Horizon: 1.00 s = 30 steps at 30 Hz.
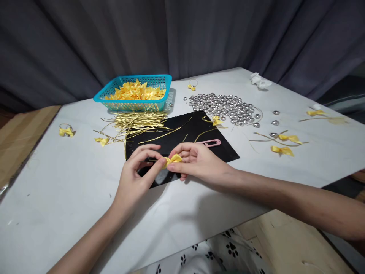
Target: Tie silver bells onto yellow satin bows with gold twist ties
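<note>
Over the front part of a black sheet (225, 152), my left hand (138, 167) pinches the left end of a small yellow bow (174, 159) between thumb and forefinger. My right hand (199, 161) grips the same bow from the right, its thumb on top and the other fingers curled behind. A thin gold strand sticks out to the left near my left fingers. Just behind my right hand lies a pink cutter (212, 143). Gold twist ties (139, 121) are heaped at the sheet's back left edge.
A blue basket (132, 101) of yellow bows stands at the back left. Silver beads (225, 106) spread across the back right. Loose bows (282, 151) and ties lie at the right, another bow (66, 131) at the far left. White crumpled tissue (260, 81) sits near the back edge.
</note>
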Motion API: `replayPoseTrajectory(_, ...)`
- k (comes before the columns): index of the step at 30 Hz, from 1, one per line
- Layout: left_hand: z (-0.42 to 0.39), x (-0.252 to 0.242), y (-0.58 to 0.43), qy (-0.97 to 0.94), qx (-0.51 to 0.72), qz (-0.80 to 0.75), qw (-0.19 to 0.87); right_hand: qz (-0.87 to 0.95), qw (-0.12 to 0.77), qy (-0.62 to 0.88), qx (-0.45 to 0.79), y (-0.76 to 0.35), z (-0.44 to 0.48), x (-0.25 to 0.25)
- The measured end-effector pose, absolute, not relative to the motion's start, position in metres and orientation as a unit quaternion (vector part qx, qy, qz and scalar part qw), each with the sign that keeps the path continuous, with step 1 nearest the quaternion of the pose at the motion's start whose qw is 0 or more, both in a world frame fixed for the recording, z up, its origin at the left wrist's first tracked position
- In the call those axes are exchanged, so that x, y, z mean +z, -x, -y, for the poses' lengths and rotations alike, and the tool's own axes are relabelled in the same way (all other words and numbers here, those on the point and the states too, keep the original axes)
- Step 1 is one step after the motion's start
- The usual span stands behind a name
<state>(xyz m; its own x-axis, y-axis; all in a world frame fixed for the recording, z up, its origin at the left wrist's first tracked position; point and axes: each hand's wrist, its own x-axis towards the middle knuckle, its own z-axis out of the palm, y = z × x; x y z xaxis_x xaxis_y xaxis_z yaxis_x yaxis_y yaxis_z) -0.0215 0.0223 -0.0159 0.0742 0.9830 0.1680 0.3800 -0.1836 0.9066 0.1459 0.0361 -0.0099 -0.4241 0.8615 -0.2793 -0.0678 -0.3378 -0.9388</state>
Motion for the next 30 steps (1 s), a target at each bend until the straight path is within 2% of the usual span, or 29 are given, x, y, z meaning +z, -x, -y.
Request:
replayPoseTrajectory(16,-0.0204,-0.0220,0.0187,-0.583,0.435,-0.544,0.419,0.518,0.329,0.407,0.676,-0.1481,-0.0388,-0.0172)
replayPoseTrajectory(24,-0.0229,-0.0242,0.0223,-0.551,0.471,-0.561,0.399,0.452,0.347,0.412,0.711,-0.1483,-0.0378,-0.0146)
replayPoseTrajectory(30,-0.0225,-0.0224,0.0209,-0.603,0.435,-0.544,0.388,0.433,0.382,0.436,0.691,-0.1479,-0.0400,-0.0162)
